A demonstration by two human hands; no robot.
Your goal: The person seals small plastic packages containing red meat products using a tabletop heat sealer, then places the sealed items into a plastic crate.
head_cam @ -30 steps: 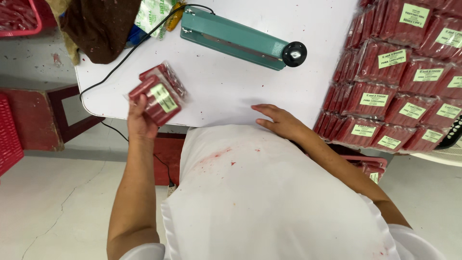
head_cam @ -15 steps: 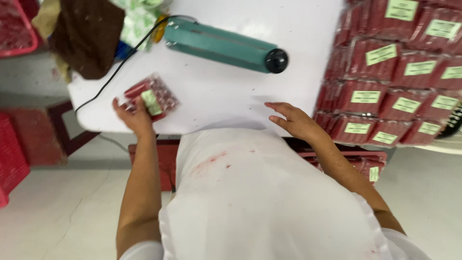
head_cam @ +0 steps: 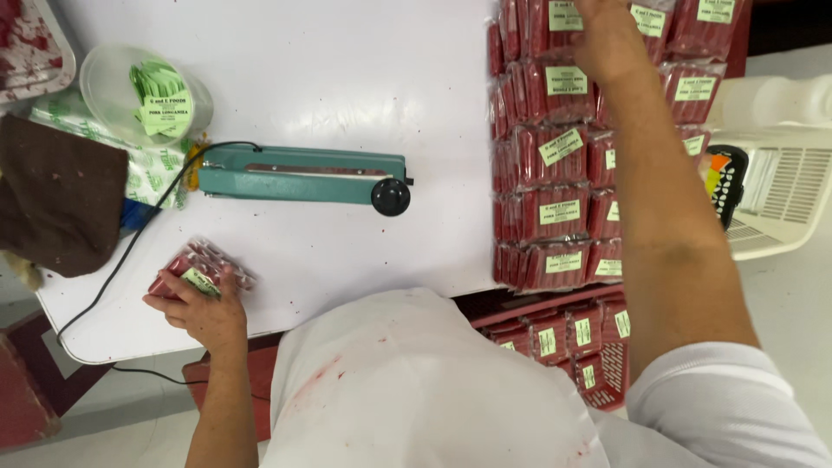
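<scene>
At the lower left of the frame the left hand (head_cam: 201,314) lies on the white table (head_cam: 347,78) with its fingers curled around one red pack (head_cam: 198,270) bearing a green label; the pack rests on the tabletop near the front edge. At the top right the right hand (head_cam: 607,39) reaches onto the stack of packs (head_cam: 555,173); its fingers run past the frame edge, so I cannot tell whether they grip anything. The stack fills the right side of the table in overlapping rows, about five rows deep with two to three packs across each, all red with green labels. Below the table edge, at lower centre-right, a red crate (head_cam: 598,351) holds at least five more packs. One teal heat sealer (head_cam: 299,176) lies across the middle of the table, its black cord (head_cam: 130,247) running off to the lower left. At upper left stand one clear tub (head_cam: 104,82) of green labels and one brown cloth (head_cam: 56,195). One white basket (head_cam: 780,186) sits at the right edge.
</scene>
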